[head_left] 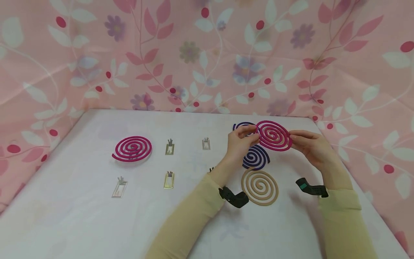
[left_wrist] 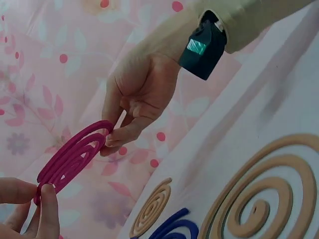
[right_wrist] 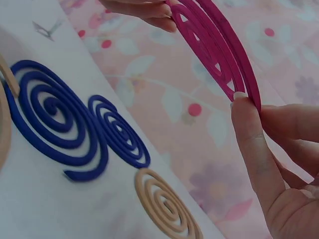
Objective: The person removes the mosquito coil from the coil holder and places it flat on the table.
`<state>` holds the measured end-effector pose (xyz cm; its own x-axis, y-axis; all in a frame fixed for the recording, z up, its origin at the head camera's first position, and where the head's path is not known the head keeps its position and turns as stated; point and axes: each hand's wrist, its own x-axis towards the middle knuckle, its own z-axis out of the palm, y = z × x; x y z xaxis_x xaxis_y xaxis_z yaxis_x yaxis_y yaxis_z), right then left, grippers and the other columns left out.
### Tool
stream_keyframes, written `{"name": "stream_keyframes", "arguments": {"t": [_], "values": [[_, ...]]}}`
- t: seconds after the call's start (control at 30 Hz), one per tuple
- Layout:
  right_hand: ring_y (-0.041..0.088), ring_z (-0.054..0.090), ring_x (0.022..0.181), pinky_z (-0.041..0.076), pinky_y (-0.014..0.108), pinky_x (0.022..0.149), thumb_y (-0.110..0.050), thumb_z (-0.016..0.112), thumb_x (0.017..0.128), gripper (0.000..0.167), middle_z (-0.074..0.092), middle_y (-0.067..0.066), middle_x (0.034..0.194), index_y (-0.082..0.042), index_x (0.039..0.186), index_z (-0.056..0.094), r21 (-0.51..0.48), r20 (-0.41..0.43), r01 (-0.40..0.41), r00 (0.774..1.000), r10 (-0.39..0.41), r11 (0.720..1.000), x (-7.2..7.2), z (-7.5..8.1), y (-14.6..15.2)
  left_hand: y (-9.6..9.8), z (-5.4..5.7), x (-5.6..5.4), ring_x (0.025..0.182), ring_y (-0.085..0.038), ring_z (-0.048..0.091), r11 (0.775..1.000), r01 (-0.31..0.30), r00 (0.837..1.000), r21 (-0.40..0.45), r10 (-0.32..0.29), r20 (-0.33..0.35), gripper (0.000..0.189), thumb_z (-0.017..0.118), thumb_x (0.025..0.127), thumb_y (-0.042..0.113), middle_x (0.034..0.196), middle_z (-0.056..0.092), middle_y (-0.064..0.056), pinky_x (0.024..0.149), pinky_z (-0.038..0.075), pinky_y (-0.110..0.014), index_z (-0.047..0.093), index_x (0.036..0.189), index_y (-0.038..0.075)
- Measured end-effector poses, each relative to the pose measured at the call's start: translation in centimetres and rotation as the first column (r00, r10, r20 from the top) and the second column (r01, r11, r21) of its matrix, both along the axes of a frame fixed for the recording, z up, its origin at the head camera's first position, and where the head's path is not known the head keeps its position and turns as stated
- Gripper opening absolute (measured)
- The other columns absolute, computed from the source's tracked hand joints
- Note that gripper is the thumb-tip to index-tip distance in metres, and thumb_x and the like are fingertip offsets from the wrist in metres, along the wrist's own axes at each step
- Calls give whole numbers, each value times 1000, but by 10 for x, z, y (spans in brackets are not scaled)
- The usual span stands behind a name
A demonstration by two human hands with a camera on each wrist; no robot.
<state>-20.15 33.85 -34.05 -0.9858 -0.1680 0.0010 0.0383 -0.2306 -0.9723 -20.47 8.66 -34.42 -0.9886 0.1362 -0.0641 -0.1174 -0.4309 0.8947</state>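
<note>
A pink mosquito coil point(head_left: 273, 135) is held up off the table between both hands. My left hand point(head_left: 240, 142) pinches its left edge between thumb and fingers. The right hand point(head_left: 312, 147) pinches the opposite edge, as the right wrist view shows with the thumb point(right_wrist: 249, 134) on the coil's rim. Below the hands lie a blue coil point(head_left: 253, 157) and a tan coil point(head_left: 260, 187). Partly hidden behind the left hand is another blue coil point(head_left: 242, 124). A second tan coil point(right_wrist: 167, 204) shows at the far side in the wrist views.
Another pink coil point(head_left: 133, 146) sits slightly raised at the table's left. Several small metal coil stands lie about, among them a silver one point(head_left: 119, 189), a gold one point(head_left: 169, 180) and a farther one point(head_left: 206, 144). A floral cloth point(head_left: 194, 54) hangs behind the white table.
</note>
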Motion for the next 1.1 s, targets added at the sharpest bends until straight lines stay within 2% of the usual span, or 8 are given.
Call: {"name": "stream_keyframes", "arguments": {"t": [0.13,0.23,0.5,0.63,0.73,0.9,1.1], "values": [[16,74,90,60,26,82,4,50,100,29,77,5,101,-3,109,76,-25,1,-14,1000,14,1000,0,0,16,17,-1,4,79,-11,68,996,-20,998,92,14,63,27,67,89,-8,111,72,-15,83,61,-30,69,115,-3],[17,74,90,60,26,82,3,52,100,26,77,6,102,-2,109,76,-15,13,-5,1000,5,1000,2,-1,23,25,-6,8,78,-12,68,994,-40,996,106,31,86,27,67,88,-10,109,73,-15,81,61,-31,70,113,-2],[16,74,89,60,27,81,4,52,99,27,77,6,100,-2,107,77,29,65,-18,998,16,999,3,-10,35,34,-24,15,77,-11,67,997,-49,997,53,45,70,27,67,87,-10,112,72,-14,80,61,-29,69,113,-4],[14,73,90,60,26,80,3,54,99,25,77,3,100,-4,108,77,87,90,-12,996,4,996,2,-15,39,38,-34,19,75,-9,67,998,-55,998,-21,56,43,27,69,86,-7,112,72,-14,77,61,-26,70,113,-2],[12,71,91,60,24,80,-2,58,98,23,75,-1,100,-11,107,78,154,135,1,991,-22,988,1,-20,42,42,-40,22,76,-7,66,994,-62,997,-88,66,37,28,71,85,-4,110,73,-12,76,59,-23,71,112,0],[9,70,92,59,22,80,-6,61,98,21,73,-6,102,-19,105,77,211,189,9,981,-50,978,0,-28,48,49,-47,26,92,-12,69,984,-80,995,-158,87,40,31,71,84,-3,114,71,-9,81,58,-23,70,114,2],[6,70,92,59,20,79,-9,64,97,20,74,-8,101,-15,112,74,271,197,13,978,-69,962,0,-35,55,56,-49,31,109,-24,68,987,-63,989,-150,82,123,37,70,81,-11,121,69,-10,90,57,-29,68,115,2]]}}
